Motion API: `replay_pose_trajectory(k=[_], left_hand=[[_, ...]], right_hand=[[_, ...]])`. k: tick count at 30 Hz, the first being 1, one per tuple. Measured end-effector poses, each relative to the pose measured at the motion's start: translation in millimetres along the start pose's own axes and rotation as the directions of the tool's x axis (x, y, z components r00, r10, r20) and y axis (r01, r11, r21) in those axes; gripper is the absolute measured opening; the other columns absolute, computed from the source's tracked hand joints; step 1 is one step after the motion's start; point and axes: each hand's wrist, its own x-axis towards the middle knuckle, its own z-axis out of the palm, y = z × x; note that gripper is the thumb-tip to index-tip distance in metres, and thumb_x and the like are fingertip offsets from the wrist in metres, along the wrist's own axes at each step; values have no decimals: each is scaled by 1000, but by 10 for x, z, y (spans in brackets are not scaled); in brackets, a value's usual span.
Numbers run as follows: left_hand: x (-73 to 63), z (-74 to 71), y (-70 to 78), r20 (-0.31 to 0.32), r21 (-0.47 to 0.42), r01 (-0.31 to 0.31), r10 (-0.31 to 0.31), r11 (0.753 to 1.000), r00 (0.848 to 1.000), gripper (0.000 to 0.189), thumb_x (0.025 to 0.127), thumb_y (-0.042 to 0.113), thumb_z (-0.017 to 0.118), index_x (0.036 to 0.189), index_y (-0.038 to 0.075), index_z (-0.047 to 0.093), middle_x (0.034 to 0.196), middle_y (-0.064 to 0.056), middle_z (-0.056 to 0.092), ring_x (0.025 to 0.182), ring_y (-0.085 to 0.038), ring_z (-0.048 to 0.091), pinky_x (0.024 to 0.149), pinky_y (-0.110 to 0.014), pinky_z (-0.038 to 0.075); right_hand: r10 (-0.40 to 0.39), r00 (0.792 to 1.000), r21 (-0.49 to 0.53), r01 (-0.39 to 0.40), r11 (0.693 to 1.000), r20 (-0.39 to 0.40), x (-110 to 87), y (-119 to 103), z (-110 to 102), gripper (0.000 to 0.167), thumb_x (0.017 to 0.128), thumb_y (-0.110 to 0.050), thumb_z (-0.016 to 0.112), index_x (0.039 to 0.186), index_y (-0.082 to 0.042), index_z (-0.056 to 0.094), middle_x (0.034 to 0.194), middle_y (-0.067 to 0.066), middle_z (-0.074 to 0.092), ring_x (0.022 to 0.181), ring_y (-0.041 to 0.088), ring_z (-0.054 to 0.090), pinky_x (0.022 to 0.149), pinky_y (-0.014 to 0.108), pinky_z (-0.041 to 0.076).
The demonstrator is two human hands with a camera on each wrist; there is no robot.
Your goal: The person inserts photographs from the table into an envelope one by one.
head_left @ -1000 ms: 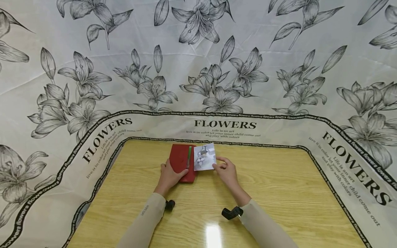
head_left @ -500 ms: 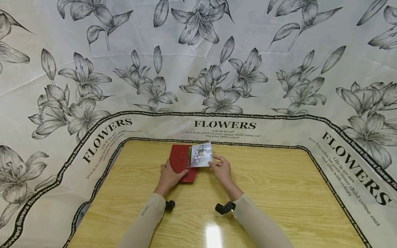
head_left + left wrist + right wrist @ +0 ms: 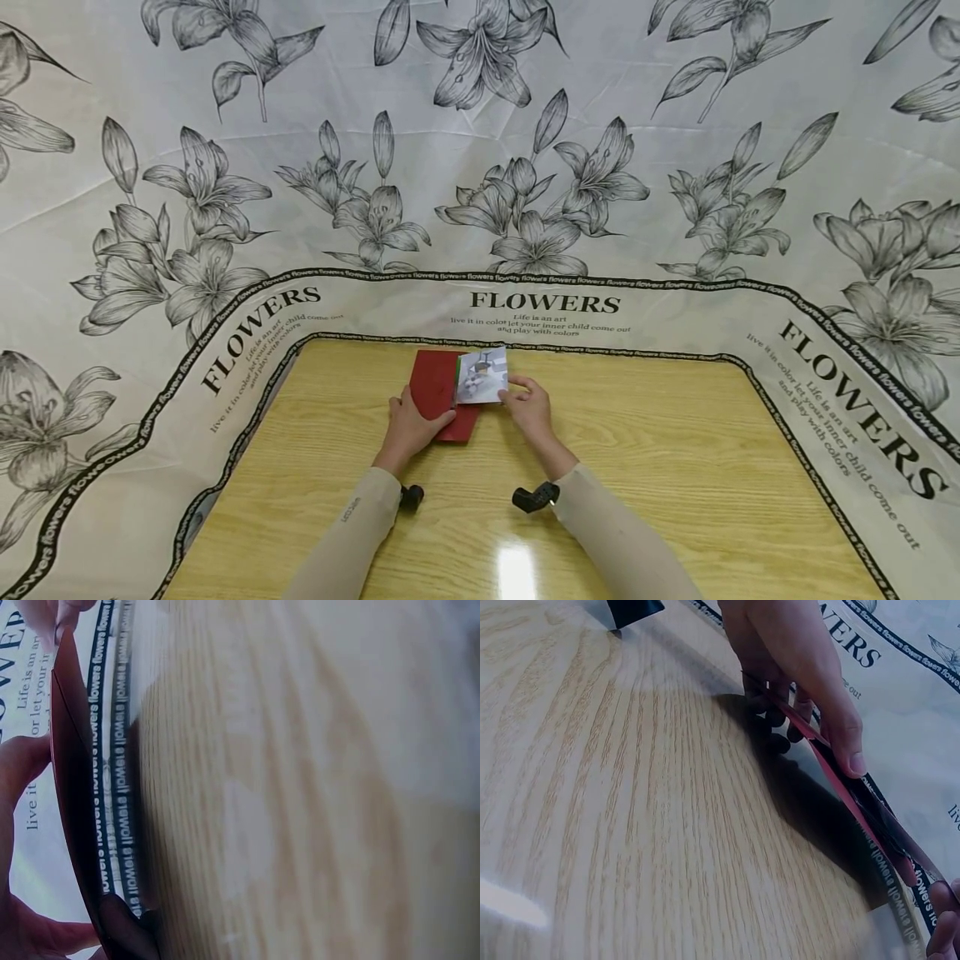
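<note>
A red envelope (image 3: pixel 432 377), with a narrow green strip along its right-hand side, is held near the table's far edge. My left hand (image 3: pixel 408 425) grips it at the lower left, thumb lying over its front. A small photo card (image 3: pixel 482 377) with a pale grey picture is pinched at its right edge by my right hand (image 3: pixel 525 404). The card's left edge overlaps the envelope and covers part of the green strip. The right wrist view shows the envelope (image 3: pixel 847 795) tilted above the table, the left thumb on top; fingertips of my right hand (image 3: pixel 945 922) appear at its lower right corner.
A wood-grain table (image 3: pixel 675 467) spreads under both arms. Behind it hangs a white cloth (image 3: pixel 360 233) printed with flowers and lettering. Black wrist cameras sit on both wrists, the right one (image 3: pixel 536 497) sticking out over the tabletop.
My right hand has moved left with the photo card, which now covers more of the envelope and most of the green strip. The left hand and the envelope have stayed in place.
</note>
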Motion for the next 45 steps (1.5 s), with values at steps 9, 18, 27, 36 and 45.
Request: replay_pose_trajectory(k=[9,18,27,36,45], left_hand=[[9,16,3,-3,6,12,-12,1000,1000,116,90,55,84,167,-4,20,147,-32,38,129,-44,54,109,-59,49],[13,5,-1,4,-8,11,-11,1000,1000,116,90,55,83,167,-4,19,148,-33,36,129,-45,54,109,-60,49],[20,4,4,4,7,13,-13,1000,1000,117,90,55,83,168,-4,19,150,-33,35,133,-45,52,110,-60,48],[19,5,-6,1,1,14,-14,1000,1000,118,89,56,84,168,-4,19,150,-33,35,132,-45,52,110,-60,48],[14,17,-6,-14,-8,10,-10,1000,1000,116,89,54,84,167,-5,21,147,-33,37,129,-46,55,108,-60,49]], right_hand=[[14,1000,25,-14,1000,4,-5,-38,100,37,96,-4,78,131,3,69,94,30,75,63,19,62,53,21,42],[16,1000,9,-17,1000,19,-25,-38,169,39,96,-4,78,133,2,68,93,30,74,65,24,65,54,22,43],[20,999,-3,-20,1000,33,-33,6,194,37,98,-4,77,133,1,68,91,25,76,74,35,69,56,23,46],[10,998,-4,-10,1000,57,-54,3,251,38,98,-5,77,134,1,68,91,21,77,71,19,65,58,22,45],[-84,993,-81,92,992,88,-60,-2,284,36,96,-3,74,131,6,69,80,11,75,59,10,57,55,23,43]])
